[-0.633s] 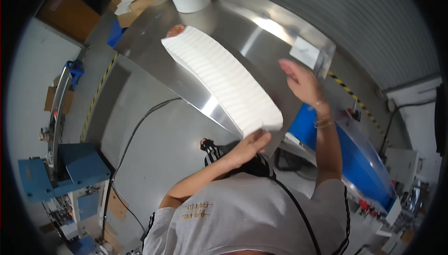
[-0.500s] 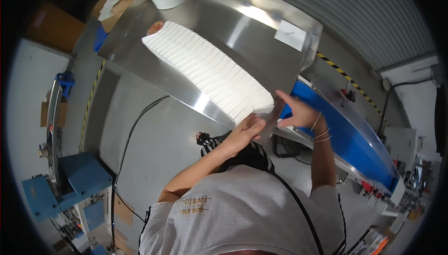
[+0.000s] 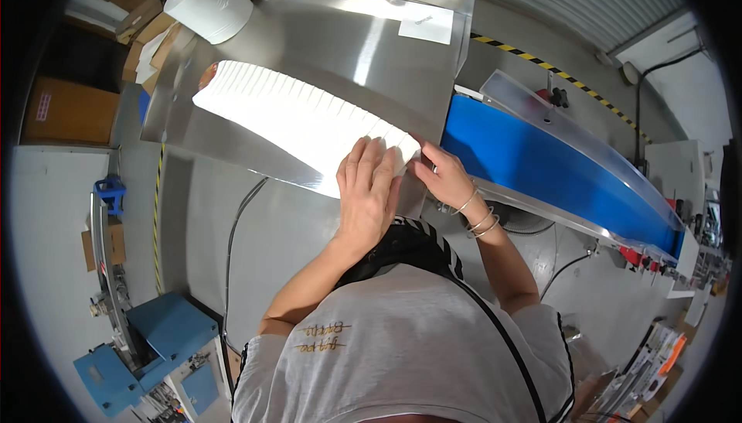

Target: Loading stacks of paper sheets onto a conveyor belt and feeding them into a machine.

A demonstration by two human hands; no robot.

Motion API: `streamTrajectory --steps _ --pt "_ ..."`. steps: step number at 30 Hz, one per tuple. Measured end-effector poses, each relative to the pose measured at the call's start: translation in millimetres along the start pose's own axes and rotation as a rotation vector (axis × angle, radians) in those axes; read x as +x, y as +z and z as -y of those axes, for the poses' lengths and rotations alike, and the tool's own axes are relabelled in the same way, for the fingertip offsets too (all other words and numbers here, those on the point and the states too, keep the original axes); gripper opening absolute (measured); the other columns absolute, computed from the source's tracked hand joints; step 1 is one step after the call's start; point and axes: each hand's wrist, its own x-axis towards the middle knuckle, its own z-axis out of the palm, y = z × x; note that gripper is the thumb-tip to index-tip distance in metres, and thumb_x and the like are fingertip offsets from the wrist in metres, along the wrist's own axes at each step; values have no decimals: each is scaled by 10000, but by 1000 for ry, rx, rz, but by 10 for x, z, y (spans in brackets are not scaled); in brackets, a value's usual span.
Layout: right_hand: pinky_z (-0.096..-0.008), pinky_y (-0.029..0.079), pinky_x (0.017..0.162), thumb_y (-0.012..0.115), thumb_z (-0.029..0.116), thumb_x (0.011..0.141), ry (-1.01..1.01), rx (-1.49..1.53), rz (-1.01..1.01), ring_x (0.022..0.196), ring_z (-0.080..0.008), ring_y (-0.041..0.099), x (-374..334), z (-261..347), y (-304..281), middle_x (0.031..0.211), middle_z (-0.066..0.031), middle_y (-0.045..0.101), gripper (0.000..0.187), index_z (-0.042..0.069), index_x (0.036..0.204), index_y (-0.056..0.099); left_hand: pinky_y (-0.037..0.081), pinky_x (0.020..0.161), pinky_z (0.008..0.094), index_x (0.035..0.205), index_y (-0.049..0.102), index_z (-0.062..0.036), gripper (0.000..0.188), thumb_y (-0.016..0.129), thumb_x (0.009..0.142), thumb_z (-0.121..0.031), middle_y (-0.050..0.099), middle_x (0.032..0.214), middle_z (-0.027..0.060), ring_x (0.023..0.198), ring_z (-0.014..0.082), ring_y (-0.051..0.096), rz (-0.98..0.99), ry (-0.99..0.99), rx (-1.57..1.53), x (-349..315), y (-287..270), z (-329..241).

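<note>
A long row of thin white pieces [image 3: 286, 117], packed upright against each other, lies on the metal table [image 3: 325, 36]. Something reddish-brown [image 3: 207, 76] shows at its far left end. My left hand [image 3: 367, 187] lies over the near right end of the row, fingers stretched across its top and thumb toward the right hand. At that same end, my right hand [image 3: 442, 175] is closed on the last pieces, thumb and fingers against them; its fingertips are partly hidden.
A large white paper roll [image 3: 210, 4] stands at the table's far left, near open cardboard boxes [image 3: 151, 52]. To the right runs a blue conveyor belt [image 3: 533, 164] with a clear side guard [image 3: 572, 141]. A black cable [image 3: 232, 253] crosses the floor.
My left hand has moved from the row's near corner onto its top. My right hand has come in from beside the belt to the row's end. The view has shifted.
</note>
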Motion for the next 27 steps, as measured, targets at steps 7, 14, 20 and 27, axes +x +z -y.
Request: streamTrajectory --steps 7,14,20,27 --pt "-303 503 808 705 80 774 -42 -108 -150 971 -210 600 -22 14 -109 1166 -94 598 492 81 1236 535 351 965 468 1117 628 -18 398 642 725 46 504 1245 190 1200 370 448 -49 10 -50 -9 51 24" --pt "-291 490 786 754 76 716 -49 12 -14 953 -183 572 -13 139 -256 1094 -56 578 452 82 1132 576 289 1007 501 1052 670 -45 354 642 710 43 450 1322 206 1269 415 362 -1 -11 -55 -2 7 38" --pt "-262 451 833 722 107 773 -170 -52 65 969 -130 546 23 -94 -334 1057 -32 570 359 48 1097 578 237 1035 523 1224 544 -46 466 648 771 -14 335 1404 220 1312 437 272 -75 -89 -6 -9 -12 15" --pt "-377 475 737 632 335 862 393 -177 -717 818 -314 606 -296 -1075 -1160 924 -183 627 409 -1 1090 581 282 1016 501 1139 607 -42 381 609 770 48 447 1302 202 1245 411 372 -97 -67 -12 -43 66 142"
